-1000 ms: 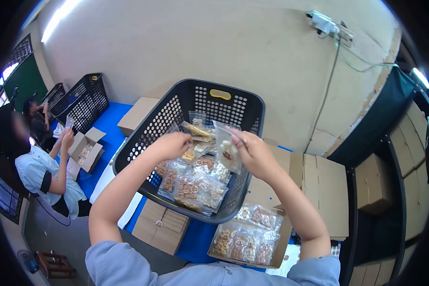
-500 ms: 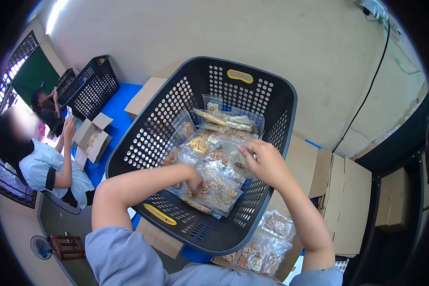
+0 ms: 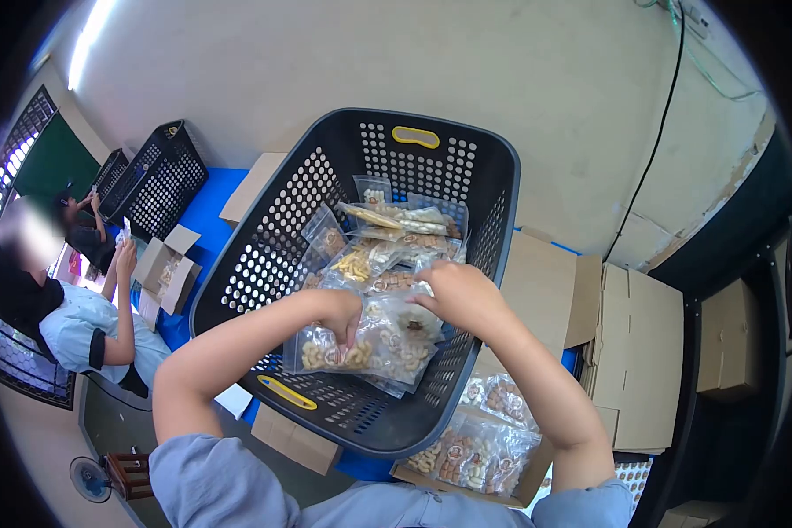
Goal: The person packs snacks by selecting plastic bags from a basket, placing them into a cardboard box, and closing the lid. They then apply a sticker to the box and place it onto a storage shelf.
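A large black perforated basket [image 3: 494, 255] with yellow handle inserts stands in front of me, holding a heap of clear plastic bags of small pieces. Inside it, my left hand [image 3: 334, 311] is closed on a clear bag [image 3: 361, 348] of pale tan, curved pieces, fingers pointing down. My right hand [image 3: 458, 297] pinches another clear bag [image 3: 416, 320] with a small dark label, beside the first. Towards the far end lie a bag of yellow sticks [image 3: 354, 264] and a flat bag of pale yellow strips [image 3: 370, 215].
An open cardboard box [image 3: 524, 466] holding filled bags stands below the basket's right side. Folded cardboard [image 3: 640, 352] is stacked at right. On the blue table [image 3: 204, 211] at left are another black basket [image 3: 157, 180] and an open carton [image 3: 169, 271]. Two other people work there.
My left hand has come up slightly out of the heap with a bag of tan pieces. My right hand and its bag have moved down and left. The view has shifted slightly.
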`<state>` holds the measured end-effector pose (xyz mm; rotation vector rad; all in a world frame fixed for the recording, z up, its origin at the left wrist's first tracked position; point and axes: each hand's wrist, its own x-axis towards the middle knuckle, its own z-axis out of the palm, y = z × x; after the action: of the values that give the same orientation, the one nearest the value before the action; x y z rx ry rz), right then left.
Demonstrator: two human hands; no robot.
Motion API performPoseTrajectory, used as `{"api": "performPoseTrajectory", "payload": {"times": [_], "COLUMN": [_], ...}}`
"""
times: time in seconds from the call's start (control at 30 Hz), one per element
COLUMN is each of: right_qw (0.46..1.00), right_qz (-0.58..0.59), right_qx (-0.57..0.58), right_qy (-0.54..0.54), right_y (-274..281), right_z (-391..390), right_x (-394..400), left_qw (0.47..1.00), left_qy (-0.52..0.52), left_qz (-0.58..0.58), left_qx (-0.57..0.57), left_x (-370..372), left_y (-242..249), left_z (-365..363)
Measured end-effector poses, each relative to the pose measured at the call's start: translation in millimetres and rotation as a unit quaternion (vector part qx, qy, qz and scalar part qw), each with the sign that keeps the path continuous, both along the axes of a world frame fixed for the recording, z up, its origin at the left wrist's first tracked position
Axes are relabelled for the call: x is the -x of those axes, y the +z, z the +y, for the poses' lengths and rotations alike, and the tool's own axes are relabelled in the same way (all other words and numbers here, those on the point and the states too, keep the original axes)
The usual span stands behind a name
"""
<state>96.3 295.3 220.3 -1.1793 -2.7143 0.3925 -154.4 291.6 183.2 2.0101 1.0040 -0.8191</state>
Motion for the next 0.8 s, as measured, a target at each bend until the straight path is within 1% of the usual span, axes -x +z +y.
{"api": "performPoseTrajectory", "payload": {"times": [0.03, 0.07, 0.1, 0.13, 0.17, 0.2, 0.23, 0.27, 0.3, 0.33, 0.4, 0.43, 0.47, 0.53, 0.57, 0.6, 0.63, 0.67, 0.7, 0.73, 0.77, 0.8], "right_qw": [1.0, 0.984, 0.934, 0.934, 0.897, 0.843, 0.807, 0.809, 0.743, 0.662, 0.641, 0.591, 0.595, 0.574, 0.61, 0.66, 0.684, 0.701, 0.677, 0.673, 0.78, 0.859], "right_qz": [-0.001, 0.18, 0.356, 0.356, 0.412, 0.46, 0.485, 0.486, 0.482, 0.469, 0.442, 0.504, 0.507, 0.617, 0.636, 0.64, 0.651, 0.656, 0.685, 0.686, 0.573, 0.437], "right_qx": [-0.006, 0.017, 0.04, 0.034, 0.155, 0.274, 0.336, 0.332, 0.464, 0.584, 0.628, 0.63, 0.623, 0.536, 0.459, 0.364, 0.281, 0.198, 0.14, 0.14, 0.016, -0.107], "right_qy": [0.0, 0.002, 0.006, 0.006, -0.027, -0.058, -0.006, -0.007, 0.003, 0.012, 0.018, -0.005, -0.007, -0.059, -0.114, -0.15, -0.172, -0.196, -0.228, -0.241, -0.25, -0.246], "right_y": [3, 6, 11, 14, 15, 16, 23, 26, 28, 31, 46, 37, 38, 45, 47, 51, 51, 50, 53, 57, 60, 61], "right_z": [-1, -3, -6, -13, -23, -35, -50, -67, -85, -103, -145, -163, -177, -201, -210, -217, -226, -235, -246, -257, -266, -275], "right_x": [0, 1, 2, -1, -7, -14, -23, -29, -34, -39, -52, -54, -60, -76, -81, -88, -90, -91, -86, -87, -88, -88], "left_qw": [1.0, 0.995, 0.98, 0.958, 0.926, 0.894, 0.855, 0.831, 0.805, 0.744, 0.646, 0.64, 0.639, 0.634, 0.645, 0.652, 0.679, 0.683, 0.696, 0.68, 0.666, 0.67], "left_qy": [0.0, 0.044, 0.086, 0.071, 0.056, 0.025, -0.007, -0.021, -0.035, -0.072, -0.149, -0.153, -0.15, -0.151, -0.054, 0.044, 0.074, 0.07, 0.183, 0.291, 0.307, 0.304], "left_qz": [-0.001, -0.038, -0.075, -0.114, -0.152, -0.213, -0.273, -0.302, -0.33, -0.321, -0.306, -0.31, -0.33, -0.356, -0.395, -0.429, -0.457, -0.462, -0.56, -0.628, -0.664, -0.663], "left_qx": [-0.006, -0.086, -0.165, -0.255, -0.341, -0.394, -0.442, -0.467, -0.492, -0.581, -0.683, -0.686, -0.678, -0.67, -0.652, -0.623, -0.57, -0.561, -0.41, -0.241, -0.148, -0.14], "left_x": [-5, -12, -19, -26, -32, -37, -41, -46, -51, -59, -71, -75, -78, -88, -97, -103, -106, -112, -123, -132, -136, -138], "left_y": [25, 52, 79, 103, 123, 139, 152, 162, 168, 166, 163, 157, 147, 125, 112, 101, 92, 84, 77, 74, 76, 74], "left_z": [-8, -18, -29, -47, -69, -90, -112, -134, -154, -175, -209, -221, -230, -241, -244, -245, -246, -247, -249, -254, -259, -262]}}
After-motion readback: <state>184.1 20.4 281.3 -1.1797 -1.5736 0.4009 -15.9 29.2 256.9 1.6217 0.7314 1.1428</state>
